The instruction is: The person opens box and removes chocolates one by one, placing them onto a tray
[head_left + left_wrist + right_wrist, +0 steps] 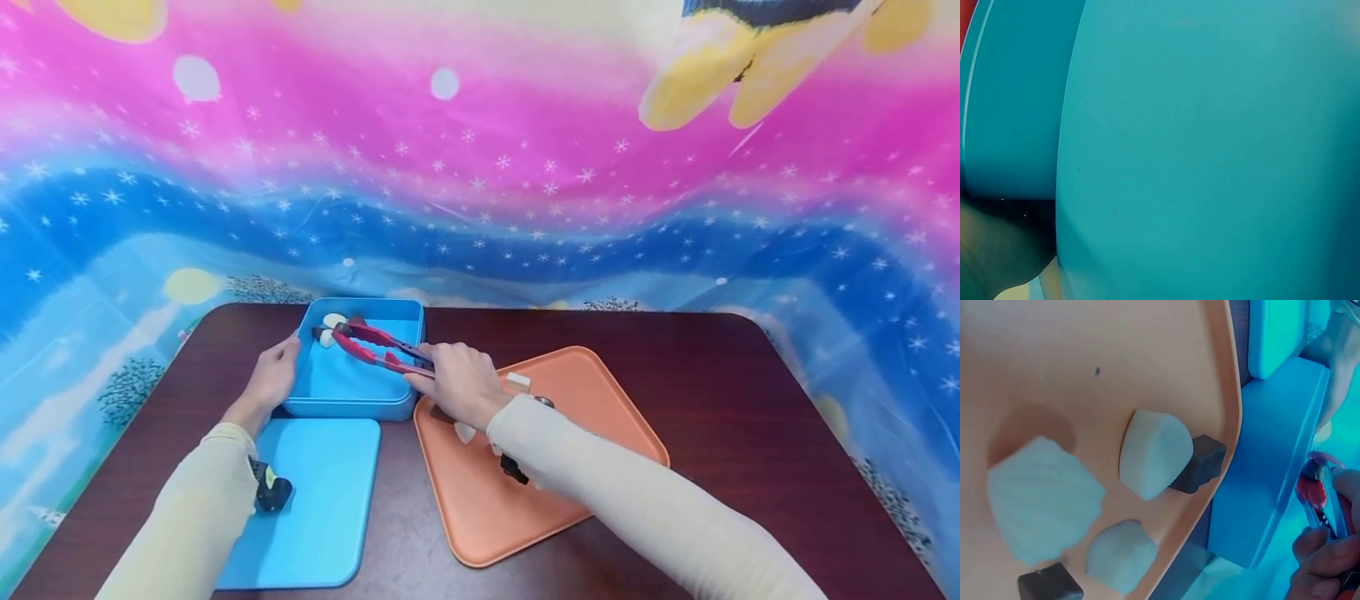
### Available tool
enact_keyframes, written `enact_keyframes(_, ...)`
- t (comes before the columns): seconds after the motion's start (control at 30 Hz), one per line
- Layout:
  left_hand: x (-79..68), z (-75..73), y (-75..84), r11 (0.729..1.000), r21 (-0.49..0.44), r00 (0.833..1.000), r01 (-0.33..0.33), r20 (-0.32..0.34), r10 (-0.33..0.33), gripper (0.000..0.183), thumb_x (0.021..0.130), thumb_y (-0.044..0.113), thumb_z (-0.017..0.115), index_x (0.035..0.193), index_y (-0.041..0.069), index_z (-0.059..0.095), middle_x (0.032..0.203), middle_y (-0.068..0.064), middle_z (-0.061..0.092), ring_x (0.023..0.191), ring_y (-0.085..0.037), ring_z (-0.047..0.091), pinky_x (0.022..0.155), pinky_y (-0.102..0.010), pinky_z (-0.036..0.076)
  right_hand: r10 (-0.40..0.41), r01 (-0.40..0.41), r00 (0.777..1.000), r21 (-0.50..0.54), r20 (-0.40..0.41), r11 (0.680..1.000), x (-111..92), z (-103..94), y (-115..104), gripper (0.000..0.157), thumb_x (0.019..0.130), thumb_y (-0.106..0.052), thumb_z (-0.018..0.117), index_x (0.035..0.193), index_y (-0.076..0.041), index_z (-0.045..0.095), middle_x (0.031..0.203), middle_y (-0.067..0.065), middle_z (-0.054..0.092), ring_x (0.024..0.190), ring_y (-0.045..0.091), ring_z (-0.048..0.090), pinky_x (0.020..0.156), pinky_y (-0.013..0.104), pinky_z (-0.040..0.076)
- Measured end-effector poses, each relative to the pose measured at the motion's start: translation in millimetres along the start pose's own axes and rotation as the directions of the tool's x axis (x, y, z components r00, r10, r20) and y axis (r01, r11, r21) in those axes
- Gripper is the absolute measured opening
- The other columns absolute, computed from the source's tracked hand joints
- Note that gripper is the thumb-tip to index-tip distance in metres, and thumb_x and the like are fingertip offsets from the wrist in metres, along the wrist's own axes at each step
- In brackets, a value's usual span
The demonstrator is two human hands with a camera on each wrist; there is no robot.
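Note:
My right hand (467, 385) grips a pair of red tongs (384, 360), reaching over the near right wall of a blue box (337, 408). The tongs' tips are at the box's far left corner, beside white pieces (334, 319) and dark pieces; I cannot tell whether a piece is between the tips. My left hand (272, 377) holds the box by its left side, thumb at the rim. In the left wrist view the blue box wall (1010, 112) shows, with a bit of the hand in shadow below it.
An orange tray (525, 525) lies right of the box, partly under my right forearm. On it are white chunks (1044, 500) and dark blocks (1200, 464). A blue lid (322, 500) lies flat in front of the box. A patterned cloth (480, 183) hangs behind the table.

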State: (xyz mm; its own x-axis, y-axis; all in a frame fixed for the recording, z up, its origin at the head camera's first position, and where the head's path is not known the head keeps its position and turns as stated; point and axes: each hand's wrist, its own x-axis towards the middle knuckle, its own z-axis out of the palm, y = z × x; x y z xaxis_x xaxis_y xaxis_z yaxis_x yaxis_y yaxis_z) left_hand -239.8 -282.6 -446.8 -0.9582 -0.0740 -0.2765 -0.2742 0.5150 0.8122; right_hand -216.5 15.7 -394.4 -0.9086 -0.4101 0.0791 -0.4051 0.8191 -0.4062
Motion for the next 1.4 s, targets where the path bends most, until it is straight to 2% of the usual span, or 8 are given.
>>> enact_keyframes(0.27,-0.6,0.8,-0.1,1.000,-0.005,1.000,-0.007,0.004,0.007,0.065,0.109,0.051,0.010,0.163,0.016,0.000,0.171,-0.013,0.000,0.157,-0.045,0.000,0.124,-0.068,0.010,0.016,-0.016,1.000,0.052,0.008,0.999,-11,-1.7,4,0.056,0.094,-0.048,0.069,0.141,-0.019,0.062,0.058,-0.002,0.053,0.044,0.013,0.042,0.036,0.022,0.025)
enact_keyframes(0.53,0.0,0.4,1.1,1.000,0.007,1.000,0.009,-0.014,-0.009,0.064,0.109,0.051,0.010,0.163,0.017,0.001,0.171,-0.014,0.001,0.157,-0.046,0.001,0.124,-0.069,0.011,-0.028,0.028,0.999,0.015,-0.016,0.999,-22,-2.7,10,0.057,0.093,-0.048,0.070,0.142,-0.019,0.062,0.060,-0.003,0.051,0.044,0.013,0.043,0.037,0.022,0.029)
enact_keyframes(0.87,1.6,-0.3,2.1,1.000,0.011,1.000,0.008,-0.012,-0.007,0.064,0.109,0.051,0.011,0.163,0.017,0.000,0.171,-0.014,0.001,0.157,-0.046,0.002,0.123,-0.069,0.011,-0.014,0.014,0.999,-0.006,-0.038,1.000,-36,-17.0,14,0.059,0.092,-0.052,0.070,0.142,-0.022,0.061,0.059,-0.004,0.052,0.045,0.011,0.045,0.037,0.023,0.032)
enact_keyframes(1.2,1.1,-0.3,3.9,1.000,0.010,1.000,0.005,-0.019,-0.005,0.063,0.110,0.048,0.011,0.163,0.016,0.001,0.171,-0.014,0.000,0.157,-0.045,0.000,0.124,-0.068,0.009,-0.003,0.003,1.000,-0.011,-0.012,1.000,-51,-20.5,21,0.058,0.092,-0.052,0.069,0.142,-0.024,0.061,0.059,-0.004,0.050,0.045,0.012,0.042,0.037,0.023,0.031)
enact_keyframes(1.27,-0.1,-0.2,4.1,1.000,0.008,1.000,0.004,-0.018,-0.004,0.063,0.110,0.048,0.011,0.162,0.015,0.001,0.171,-0.014,0.000,0.157,-0.046,0.000,0.124,-0.069,0.010,-0.003,0.002,1.000,-0.020,-0.012,1.000,-54,-21.3,21,0.056,0.092,-0.052,0.070,0.141,-0.025,0.062,0.061,-0.004,0.051,0.046,0.011,0.042,0.037,0.023,0.029)
enact_keyframes(1.4,-0.7,-0.3,4.2,1.000,0.002,1.000,0.006,-0.015,-0.006,0.064,0.109,0.050,0.010,0.162,0.015,0.000,0.171,-0.015,0.000,0.157,-0.046,0.000,0.124,-0.069,0.011,0.025,-0.026,1.000,-0.021,-0.008,0.999,-61,-24.5,23,0.057,0.090,-0.053,0.072,0.140,-0.028,0.063,0.068,-0.005,0.055,0.049,0.012,0.045,0.037,0.023,0.032)
